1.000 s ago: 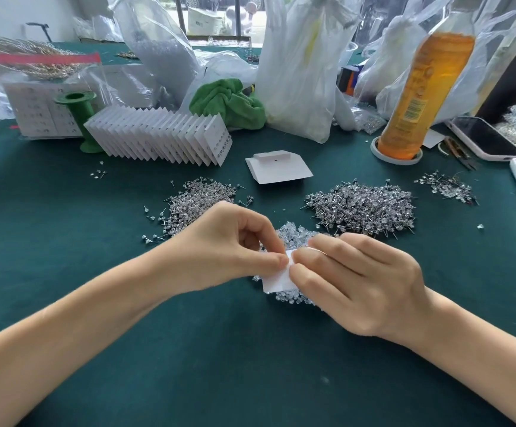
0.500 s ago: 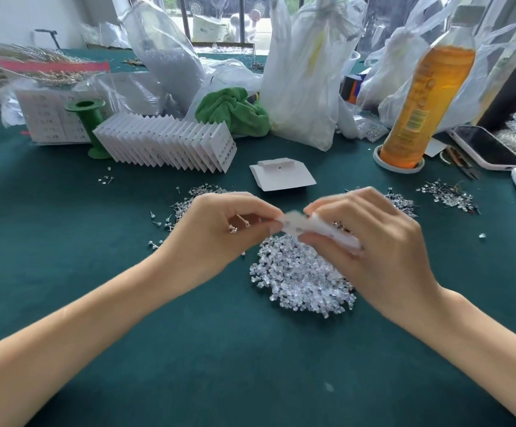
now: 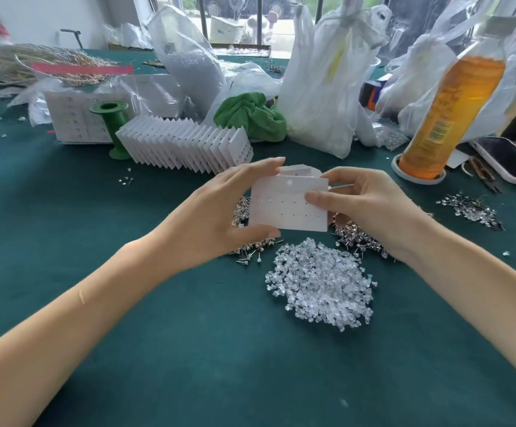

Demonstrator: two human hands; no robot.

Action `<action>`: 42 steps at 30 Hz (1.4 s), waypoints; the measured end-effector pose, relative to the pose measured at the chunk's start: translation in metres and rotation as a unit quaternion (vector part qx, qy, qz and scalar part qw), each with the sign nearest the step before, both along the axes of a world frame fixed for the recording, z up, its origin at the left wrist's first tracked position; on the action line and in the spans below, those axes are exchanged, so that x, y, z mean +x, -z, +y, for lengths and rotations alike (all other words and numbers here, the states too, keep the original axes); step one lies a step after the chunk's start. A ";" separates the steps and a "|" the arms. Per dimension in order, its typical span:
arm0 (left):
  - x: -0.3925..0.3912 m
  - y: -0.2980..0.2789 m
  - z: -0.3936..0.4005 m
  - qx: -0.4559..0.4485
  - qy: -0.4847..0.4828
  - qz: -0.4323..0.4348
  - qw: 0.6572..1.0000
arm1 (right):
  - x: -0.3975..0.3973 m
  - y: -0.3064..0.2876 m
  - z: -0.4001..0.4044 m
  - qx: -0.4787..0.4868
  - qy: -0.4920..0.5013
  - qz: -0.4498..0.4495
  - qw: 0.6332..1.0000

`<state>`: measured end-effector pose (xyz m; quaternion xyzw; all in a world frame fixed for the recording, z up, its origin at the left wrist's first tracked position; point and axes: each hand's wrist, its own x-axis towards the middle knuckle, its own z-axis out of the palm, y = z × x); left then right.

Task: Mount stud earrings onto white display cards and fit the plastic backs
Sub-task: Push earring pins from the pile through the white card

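Note:
A white display card [image 3: 284, 211] with rows of small holes is held flat-on above the table. My left hand [image 3: 216, 217] grips its left edge, thumb below and fingers on top. My right hand [image 3: 370, 208] pinches its right side, thumb on the face. Under it lie two piles of stud earrings [image 3: 358, 237], partly hidden by my hands. A heap of clear plastic backs [image 3: 321, 288] sits on the green cloth just in front. Behind the card's top edge, another white card [image 3: 299, 171] shows.
A fanned row of white cards [image 3: 185, 143] stands behind, beside a green spool [image 3: 111, 118]. An orange bottle [image 3: 454, 109], a phone [image 3: 509, 161] and a smaller stud pile [image 3: 469, 208] are at the right. Plastic bags [image 3: 321, 87] and a green cloth [image 3: 250, 115] crowd the back.
Both hands have lifted the card up and away from the pile of plastic backs and turned it so its face shows. The left hand shifted from pinching at the card's edge to holding its side.

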<state>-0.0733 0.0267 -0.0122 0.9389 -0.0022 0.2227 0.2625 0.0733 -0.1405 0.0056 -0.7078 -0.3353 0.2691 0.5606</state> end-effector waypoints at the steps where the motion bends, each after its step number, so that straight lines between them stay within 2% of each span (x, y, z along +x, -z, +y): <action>1: 0.000 0.001 0.003 0.006 -0.004 -0.003 1.000 | 0.001 0.002 0.005 -0.003 -0.009 0.011 1.000; 3: 0.000 0.002 0.009 0.017 -0.020 -0.005 1.000 | 0.003 0.006 0.012 -0.008 -0.006 0.028 1.000; 5: 0.000 0.002 0.014 0.028 -0.038 -0.005 0.999 | 0.004 0.011 0.012 -0.018 0.029 -0.012 0.999; 7: 0.000 0.002 0.019 0.028 -0.065 -0.006 0.997 | 0.001 0.016 0.007 -0.036 0.048 -0.153 0.986; 8: 0.000 0.002 0.021 0.024 -0.078 -0.009 0.997 | -0.004 0.017 0.004 -0.049 0.026 -0.221 0.974; 11: 0.000 0.005 0.023 0.013 -0.100 -0.025 0.995 | -0.029 0.021 0.002 -0.121 -0.062 -0.349 0.927; 13: 0.001 0.007 0.022 0.017 -0.101 -0.030 0.994 | -0.043 0.022 0.005 -0.157 -0.071 -0.410 0.895; 23: 0.002 0.011 0.021 0.043 -0.120 -0.038 0.991 | -0.059 0.030 0.020 -0.188 -0.049 -0.471 0.860; 30: 0.001 0.010 0.019 0.064 -0.151 -0.035 0.986 | -0.061 0.028 0.017 -0.167 -0.054 -0.475 0.862; 33: 0.000 0.010 0.017 0.057 -0.133 -0.022 0.989 | -0.053 0.016 0.012 -0.125 -0.038 -0.445 0.886; 37: -0.002 0.009 0.010 0.019 -0.096 0.007 0.995 | -0.031 0.000 0.007 -0.010 0.029 -0.390 0.920; 42: -0.003 0.011 -0.002 -0.014 -0.051 0.027 0.998 | -0.023 0.004 0.010 -0.014 0.034 -0.384 0.923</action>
